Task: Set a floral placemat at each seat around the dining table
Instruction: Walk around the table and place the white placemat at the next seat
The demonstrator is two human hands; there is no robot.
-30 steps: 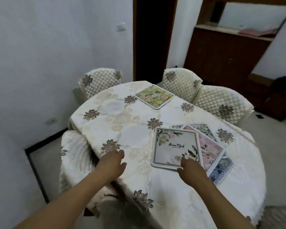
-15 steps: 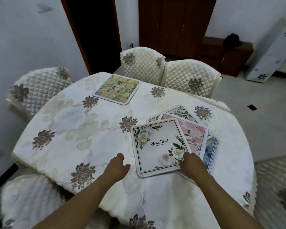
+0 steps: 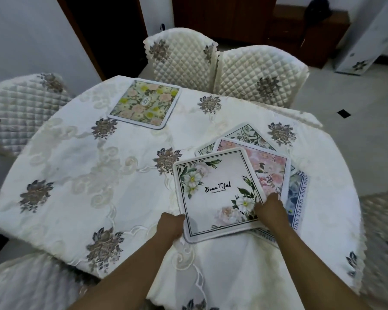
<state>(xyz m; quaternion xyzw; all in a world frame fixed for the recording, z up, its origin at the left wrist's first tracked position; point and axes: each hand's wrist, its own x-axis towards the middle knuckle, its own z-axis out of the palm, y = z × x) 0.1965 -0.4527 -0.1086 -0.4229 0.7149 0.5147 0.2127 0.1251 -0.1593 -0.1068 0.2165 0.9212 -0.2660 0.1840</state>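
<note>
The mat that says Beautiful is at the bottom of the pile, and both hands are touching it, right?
No. The Beautiful placemat lies on top of the pile of placemats, not at the bottom, as the head view shows. The left hand and right hand are both touching it.

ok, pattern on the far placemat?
Far placemat: pink and yellow flowers, green leaves; head view.

light: soft, even | shadows: faint | edges: blurred, wide-angle curved
</note>
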